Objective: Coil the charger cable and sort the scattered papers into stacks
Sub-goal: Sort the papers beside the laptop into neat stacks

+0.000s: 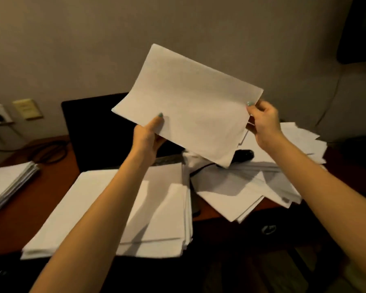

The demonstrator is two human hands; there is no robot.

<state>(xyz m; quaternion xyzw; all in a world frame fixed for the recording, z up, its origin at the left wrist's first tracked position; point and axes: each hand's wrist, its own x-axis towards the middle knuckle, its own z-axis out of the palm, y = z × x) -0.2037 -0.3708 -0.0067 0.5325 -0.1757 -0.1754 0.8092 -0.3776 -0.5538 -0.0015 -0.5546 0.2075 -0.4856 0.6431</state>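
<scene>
I hold a white sheet of paper (188,102) up in the air above the desk. My left hand (150,134) pinches its lower left edge with the thumb on top. My right hand (264,121) pinches its right corner. Below lies a squared stack of papers (156,208) in the middle of the desk. A loose pile of scattered papers (262,187) spreads to the right. A black charger brick (244,155) and its cable (201,169) poke out from under that pile. Another dark cable (51,151) lies coiled at the back left.
A third paper stack (9,182) sits at the left edge of the brown desk (36,204). A black laptop screen (93,127) stands behind the papers. Wall sockets (0,115) are at the left, and a drawer knob (268,229) is below the desk front.
</scene>
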